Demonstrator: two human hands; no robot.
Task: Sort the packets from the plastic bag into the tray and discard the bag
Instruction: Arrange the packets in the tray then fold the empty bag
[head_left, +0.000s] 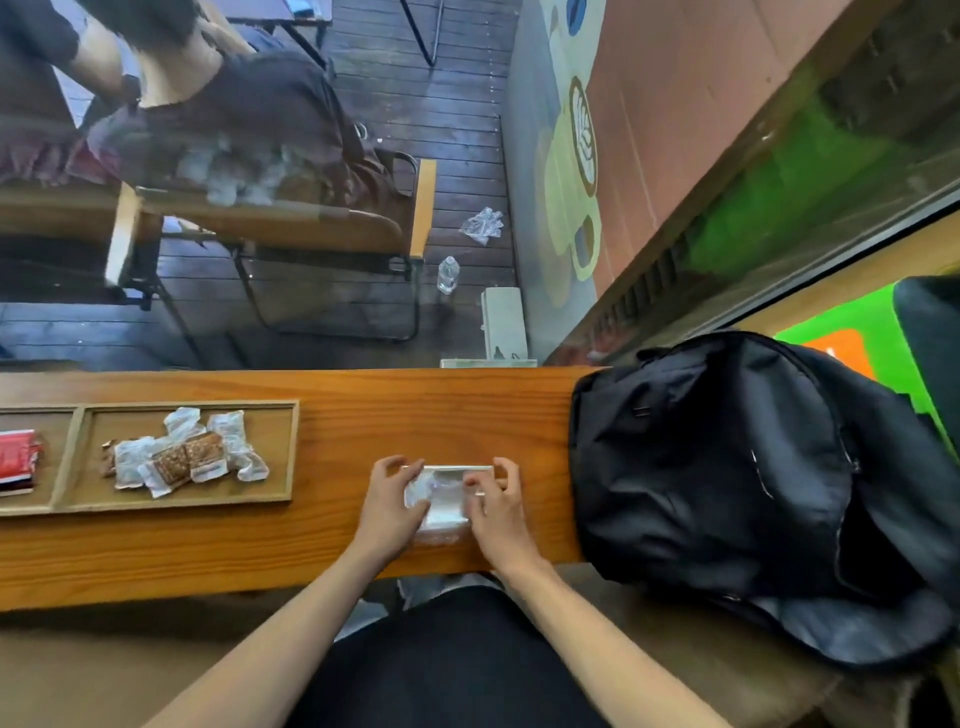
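Both hands are set on a clear plastic bag that lies flat on the desk near its front edge. The left hand is placed at the bag's left side with fingers curled over its top corner, and the right hand is pressed on its right side, the fingertips pinching at the stiffer strip along the top; the two hands are held slightly apart with the bag between them. Whether anything remains inside the bag cannot be told. The bag is judged to be very light, thin, limp and slippery, easily crumpled, so it would best be taken by the firmer top strip or gathered into a fist. Well to the left, a wooden tray with two visible compartments is seen. In the right compartment about seven small packets are piled, some white, two brown, though the overlap makes the count uncertain. In the left compartment a red packet is cut off by the picture's edge. These are judged light and crinkly. One black backpack is rested on the desk's right end.
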